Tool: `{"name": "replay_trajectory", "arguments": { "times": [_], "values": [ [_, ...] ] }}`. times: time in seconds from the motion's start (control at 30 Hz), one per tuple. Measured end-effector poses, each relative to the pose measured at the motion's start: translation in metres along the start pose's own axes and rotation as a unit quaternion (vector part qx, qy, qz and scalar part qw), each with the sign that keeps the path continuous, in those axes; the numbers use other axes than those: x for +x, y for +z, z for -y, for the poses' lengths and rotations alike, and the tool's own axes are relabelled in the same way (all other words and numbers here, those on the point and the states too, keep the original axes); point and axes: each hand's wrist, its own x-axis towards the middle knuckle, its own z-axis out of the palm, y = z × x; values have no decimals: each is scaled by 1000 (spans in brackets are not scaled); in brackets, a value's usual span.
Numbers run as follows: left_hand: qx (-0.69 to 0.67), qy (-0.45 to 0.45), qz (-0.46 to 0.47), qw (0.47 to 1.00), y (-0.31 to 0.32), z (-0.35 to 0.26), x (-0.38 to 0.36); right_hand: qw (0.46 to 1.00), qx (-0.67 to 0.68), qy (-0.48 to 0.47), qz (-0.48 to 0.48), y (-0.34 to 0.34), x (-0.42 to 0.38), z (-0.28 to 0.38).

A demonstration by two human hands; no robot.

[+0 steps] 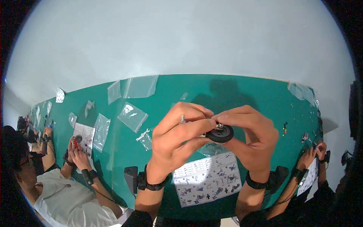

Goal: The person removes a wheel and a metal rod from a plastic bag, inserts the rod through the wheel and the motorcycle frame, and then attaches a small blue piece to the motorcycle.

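Middle sheet [208, 181]: lines of small print at upper left, pictures with tiny marks beside them; too small to read.
Left sheet [87, 133]: printed, partly behind a co-worker's hands [80, 159]; illegible.
Right sheet [311, 179]: printed, partly behind an arm [286, 198]; illegible.
Far-left paper [59, 95]: dark print, illegible.
Readable words or numbers: none.
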Motion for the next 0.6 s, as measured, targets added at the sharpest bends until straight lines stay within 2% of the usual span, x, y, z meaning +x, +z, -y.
{"name": "replay_trajectory", "arguments": {
  "times": [0.13,0.33,0.43,0.53,0.6],
  "values": [
    [17,7,2,1000,0,-1,2,1000,12,9,-5,0,-1,-1],
    [-56,-37,0,998,3,-1,0,999,47,15,16,-4,1,0],
    [-79,-68,29,994,-1,-4,-1,982,134,101,81,-15,3,11],
    [-43,-74,68,994,-6,-5,2,944,256,197,71,-18,-2,6],
    [-16,-58,82,995,-8,-2,3,952,228,187,85,-20,-4,-3]
  ]
}}
